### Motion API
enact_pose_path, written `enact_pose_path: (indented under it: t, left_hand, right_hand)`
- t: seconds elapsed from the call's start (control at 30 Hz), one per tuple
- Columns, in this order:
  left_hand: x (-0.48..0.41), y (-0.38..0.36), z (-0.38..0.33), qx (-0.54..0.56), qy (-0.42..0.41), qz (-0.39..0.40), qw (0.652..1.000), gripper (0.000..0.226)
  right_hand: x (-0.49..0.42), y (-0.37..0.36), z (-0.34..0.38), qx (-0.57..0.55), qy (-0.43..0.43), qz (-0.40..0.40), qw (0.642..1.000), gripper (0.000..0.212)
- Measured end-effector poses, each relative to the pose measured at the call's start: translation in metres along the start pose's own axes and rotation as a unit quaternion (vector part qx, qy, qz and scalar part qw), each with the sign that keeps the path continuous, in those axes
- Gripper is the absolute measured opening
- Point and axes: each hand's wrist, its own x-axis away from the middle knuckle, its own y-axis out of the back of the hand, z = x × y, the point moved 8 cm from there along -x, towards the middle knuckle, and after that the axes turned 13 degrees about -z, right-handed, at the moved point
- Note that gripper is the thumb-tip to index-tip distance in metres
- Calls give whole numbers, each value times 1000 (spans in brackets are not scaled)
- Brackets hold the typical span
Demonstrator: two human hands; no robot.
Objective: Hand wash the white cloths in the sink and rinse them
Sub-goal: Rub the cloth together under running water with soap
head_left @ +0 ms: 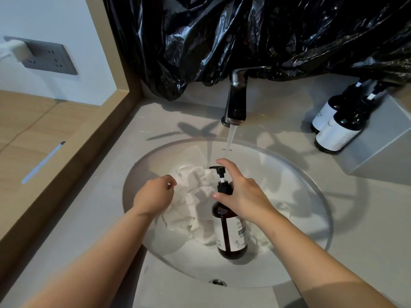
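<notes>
White cloths (195, 196) lie bunched in the sink (289, 174), faucet (236, 101) running. Left hand (153, 196) grips a fold of them. Right hand (242, 196) clasps the pump bottle (231, 232) at its neck. Bottle label and basin lettering are illegible.

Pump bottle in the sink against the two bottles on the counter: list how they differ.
The pump bottle is in the sink by the white cloths, gripped at its neck by the right hand. The two counter bottles sit untouched against a grey box. Its pump head shows fully, while theirs are partly hidden under black plastic. All are dark with white labels.
</notes>
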Motion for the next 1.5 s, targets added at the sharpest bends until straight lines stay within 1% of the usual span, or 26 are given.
enact_pose_path:
  t: [0.13,0.23,0.33,0.4,0.47,0.53,0.57,0.7,0.8,0.9,0.97,1.0,1.07,1.13,1.2,1.27,1.33,1.5]
  left_hand:
    - [4,-1,-3,-15,-2,-8,1000,34]
    - [6,0,-2,-15,12,-5,1000,36]
    - [9,1,-1,-9,18,7,1000,45]
    - [10,0,-2,-8,13,14,1000,46]
    - [12,-3,-5,-4,4,24,1000,44]
    - [13,-7,-10,4,-10,27,1000,39]
    - [14,-7,-14,6,-22,25,999,34]
    - [17,-14,-37,22,-68,29,997,24]
    - [17,-19,-44,18,-76,27,997,22]
    - [18,-22,-41,-2,-65,31,997,26]
    - [18,-22,-41,-4,-61,30,998,25]
    - [18,-21,-42,-3,-61,30,998,24]
    - [17,-21,-46,3,-58,25,998,23]
    - [14,-21,-49,21,-50,13,998,22]
    - [11,-20,-54,38,-57,0,998,20]
    - [9,-21,-62,41,-79,-3,996,19]
    - [9,-20,-70,47,-94,1,994,21]
    - [7,-21,-78,53,-110,4,993,21]
  right_hand:
    - [-1,-13,12,18,27,27,999,52]
    - [0,-23,19,25,46,48,998,48]
    - [2,-23,17,21,35,38,998,41]
    - [3,-16,10,21,17,33,999,39]
    - [6,-5,3,20,6,31,999,45]
    - [8,9,-7,22,-2,22,1000,60]
    - [9,15,-12,24,-6,14,1000,64]
    - [15,32,-34,20,-37,-26,999,54]
    - [22,39,-47,28,-57,-41,997,46]
    - [25,46,-53,43,-66,-58,995,42]
    - [26,47,-53,42,-67,-50,996,44]
    - [26,48,-54,32,-69,-46,996,50]
    - [27,51,-55,14,-73,-46,996,73]
    - [24,57,-57,25,-78,-69,994,89]
    - [19,70,-51,34,-68,-122,990,94]
    - [10,90,-42,12,-51,-183,982,94]
    - [0,111,-33,-40,-36,-233,971,90]
    - [-29,158,-15,-73,-24,-320,944,81]
